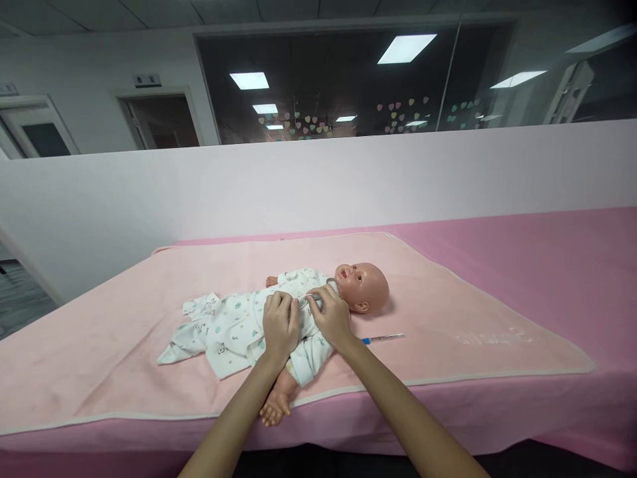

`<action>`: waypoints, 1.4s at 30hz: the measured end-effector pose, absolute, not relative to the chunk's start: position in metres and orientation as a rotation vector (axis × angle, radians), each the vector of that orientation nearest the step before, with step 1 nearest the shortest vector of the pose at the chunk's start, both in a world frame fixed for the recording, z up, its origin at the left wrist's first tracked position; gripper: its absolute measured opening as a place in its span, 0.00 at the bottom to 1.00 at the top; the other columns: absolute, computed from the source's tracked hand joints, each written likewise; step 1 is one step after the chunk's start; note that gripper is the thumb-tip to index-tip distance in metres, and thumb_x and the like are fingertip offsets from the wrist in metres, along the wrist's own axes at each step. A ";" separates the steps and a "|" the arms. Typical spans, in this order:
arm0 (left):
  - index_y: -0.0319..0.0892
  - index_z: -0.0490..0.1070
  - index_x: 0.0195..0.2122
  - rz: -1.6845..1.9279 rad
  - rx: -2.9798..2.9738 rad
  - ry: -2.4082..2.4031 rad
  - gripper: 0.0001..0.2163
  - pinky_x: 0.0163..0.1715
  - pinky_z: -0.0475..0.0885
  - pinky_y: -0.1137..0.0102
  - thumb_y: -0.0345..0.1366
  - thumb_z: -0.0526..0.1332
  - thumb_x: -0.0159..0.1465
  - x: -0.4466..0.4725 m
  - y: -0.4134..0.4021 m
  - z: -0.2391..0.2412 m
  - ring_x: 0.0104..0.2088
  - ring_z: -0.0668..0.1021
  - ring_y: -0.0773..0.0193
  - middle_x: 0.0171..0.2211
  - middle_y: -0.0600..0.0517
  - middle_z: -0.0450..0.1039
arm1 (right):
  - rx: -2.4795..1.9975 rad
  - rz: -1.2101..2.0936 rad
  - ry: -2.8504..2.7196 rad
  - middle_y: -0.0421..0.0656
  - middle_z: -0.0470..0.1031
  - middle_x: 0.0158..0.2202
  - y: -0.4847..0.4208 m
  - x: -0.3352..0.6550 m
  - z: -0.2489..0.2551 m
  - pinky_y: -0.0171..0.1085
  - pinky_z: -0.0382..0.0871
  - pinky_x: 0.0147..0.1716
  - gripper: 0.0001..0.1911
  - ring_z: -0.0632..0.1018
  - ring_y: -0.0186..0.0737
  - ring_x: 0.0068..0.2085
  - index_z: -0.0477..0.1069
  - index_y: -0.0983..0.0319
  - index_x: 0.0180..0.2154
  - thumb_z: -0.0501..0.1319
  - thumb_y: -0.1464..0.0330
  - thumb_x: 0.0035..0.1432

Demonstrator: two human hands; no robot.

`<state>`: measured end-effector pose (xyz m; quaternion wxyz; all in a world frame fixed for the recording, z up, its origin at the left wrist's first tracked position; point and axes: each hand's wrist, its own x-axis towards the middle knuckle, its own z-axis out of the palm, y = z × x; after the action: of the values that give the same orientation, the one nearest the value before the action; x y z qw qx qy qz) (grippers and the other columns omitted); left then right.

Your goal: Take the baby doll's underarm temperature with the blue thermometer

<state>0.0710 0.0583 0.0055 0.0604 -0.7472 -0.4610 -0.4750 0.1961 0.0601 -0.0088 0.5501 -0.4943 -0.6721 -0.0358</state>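
Head view: I see the doll [298,284] lying crosswise beneath the fingers [321,293], head [367,285] rightward; the right hand [332,317], nearer it, pinches the shirt [239,330]; the left hand [281,325] curls there (grip: cannot tell).

The doll [372,284] looks smooth, glossy plastic; its outfit [231,330], matt cloth.

1 camera, worn on the person's head, supplies the view, facing forward and down over the pink sheet [537,265], with the forearms [398,405] entering from the bottom edge. The doll [233,332], the left hand [281,325] and the right hand [332,317] sit near the camera, below the middle, seen obliquely from above. The frame is wide: behind them it takes in the white partition [298,189], and farther off the dark window [328,76] and a strip of ceiling [164,12] along the top.
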 end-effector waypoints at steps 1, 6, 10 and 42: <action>0.43 0.63 0.27 -1.468 -2.240 -1.382 0.11 0.35 0.63 0.66 0.36 0.47 0.64 0.071 0.058 0.006 0.33 0.67 0.61 0.30 0.50 0.65 | -1.175 -0.088 -1.581 0.41 0.72 0.33 0.061 0.196 -0.009 0.32 0.63 0.32 0.07 0.73 0.36 0.33 0.69 0.59 0.35 0.53 0.68 0.58; 0.45 0.70 0.33 -1.390 -2.209 -1.289 0.06 0.42 0.60 0.63 0.37 0.55 0.60 0.072 0.056 0.007 0.40 0.69 0.60 0.38 0.50 0.69 | -1.208 -0.128 -1.559 0.41 0.70 0.33 0.062 0.196 -0.009 0.31 0.63 0.33 0.08 0.72 0.35 0.34 0.70 0.59 0.33 0.53 0.67 0.57; 0.49 0.73 0.33 -1.321 -2.156 -1.335 0.06 0.46 0.57 0.61 0.39 0.57 0.59 0.070 0.058 0.006 0.44 0.69 0.58 0.41 0.52 0.70 | -1.262 -0.167 -1.547 0.41 0.68 0.35 0.062 0.196 -0.009 0.31 0.62 0.32 0.08 0.72 0.34 0.34 0.71 0.59 0.32 0.54 0.67 0.57; 0.46 0.72 0.39 -1.398 -2.247 -1.334 0.10 0.42 0.63 0.63 0.35 0.53 0.61 -0.004 0.047 -0.003 0.33 0.73 0.64 0.29 0.54 0.75 | -1.070 -0.291 -2.068 0.42 0.69 0.46 0.054 0.158 -0.001 0.31 0.60 0.26 0.10 0.73 0.33 0.32 0.69 0.60 0.38 0.52 0.71 0.54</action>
<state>-0.0038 0.0468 -0.0034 0.0890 -0.7551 -0.4483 -0.4700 0.1578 0.0542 -0.0006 0.3870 -0.4204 -0.8127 -0.1142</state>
